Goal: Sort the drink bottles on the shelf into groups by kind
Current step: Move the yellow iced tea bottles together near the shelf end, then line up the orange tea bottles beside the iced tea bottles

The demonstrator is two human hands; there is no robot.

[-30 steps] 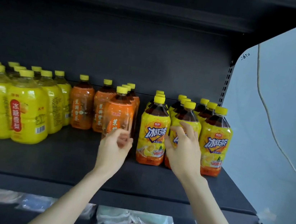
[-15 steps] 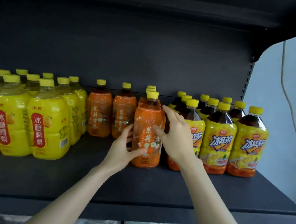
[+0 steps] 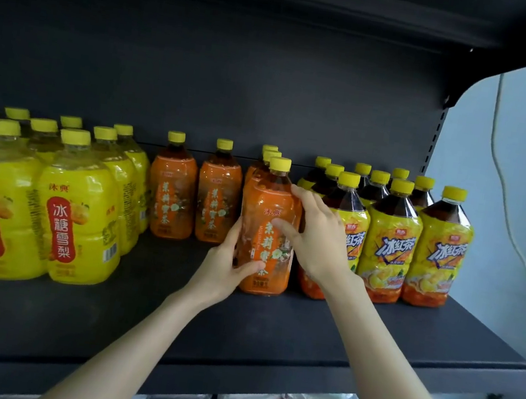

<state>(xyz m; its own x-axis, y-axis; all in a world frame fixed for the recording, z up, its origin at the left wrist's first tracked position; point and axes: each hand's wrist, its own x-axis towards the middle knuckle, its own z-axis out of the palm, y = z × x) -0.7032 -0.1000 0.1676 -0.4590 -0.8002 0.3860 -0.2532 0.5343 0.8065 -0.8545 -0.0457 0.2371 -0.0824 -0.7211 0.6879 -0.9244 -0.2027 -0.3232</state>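
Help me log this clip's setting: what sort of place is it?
Probably a shop or stockroom: a dark metal shelf with a slotted upright, stocked with many identical bottles in rows.

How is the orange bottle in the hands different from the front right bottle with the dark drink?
The held orange bottle has an all-orange label; the rightmost bottle has a yellow label with a red base. The left hand and right hand grip the former; the latter stands untouched. Both are upright with yellow caps.

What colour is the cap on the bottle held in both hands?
Yellow: the cap tops the orange bottle, seen in the head view.
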